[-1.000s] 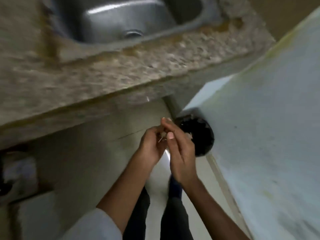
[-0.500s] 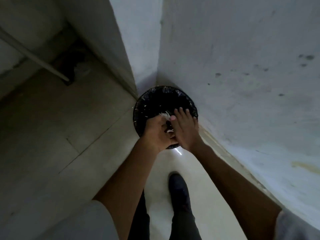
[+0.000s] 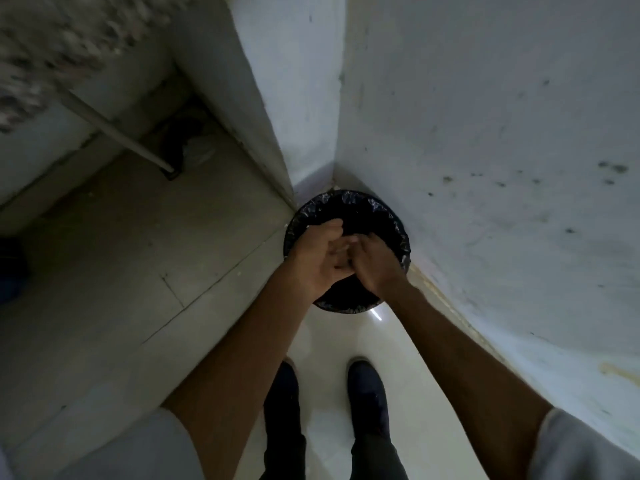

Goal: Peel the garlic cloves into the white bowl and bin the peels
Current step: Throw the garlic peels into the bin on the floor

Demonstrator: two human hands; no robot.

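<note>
The bin [image 3: 349, 199], lined with crinkled black plastic, sits directly beneath a person's two hands, which meet above its open mouth and hide much of its near rim. The left hand [image 3: 317, 258] is turned back-up with its fingers curled inward. The right hand [image 3: 379, 266] presses against it from the side, fingertips tucked toward the left palm. Blur and dim light hide what lies between the touching hands, so whether either one grips garlic peels cannot be told. Both forearms are bare, running down to pale sleeves [image 3: 138, 448] at the bottom corners of the head view. Below the hands, two dark shoes [image 3: 367, 389] stand side by side on a glossy pale floor [image 3: 329, 344], toes pointing at the bin. The bin stands in the floor's far corner, close against the joint where two whitewashed walls meet. The right-hand wall [image 3: 485, 133] is flecked with dark spots and carries a yellowish stain low down. To the left, duller floor tiles run under a speckled stone counter [image 3: 52, 39], blurred at the upper left. A thin pale pipe [image 3: 114, 133] slants down beneath the counter to the floor, and a dark, indistinct object [image 3: 180, 140] lies in the shadow behind it.
</note>
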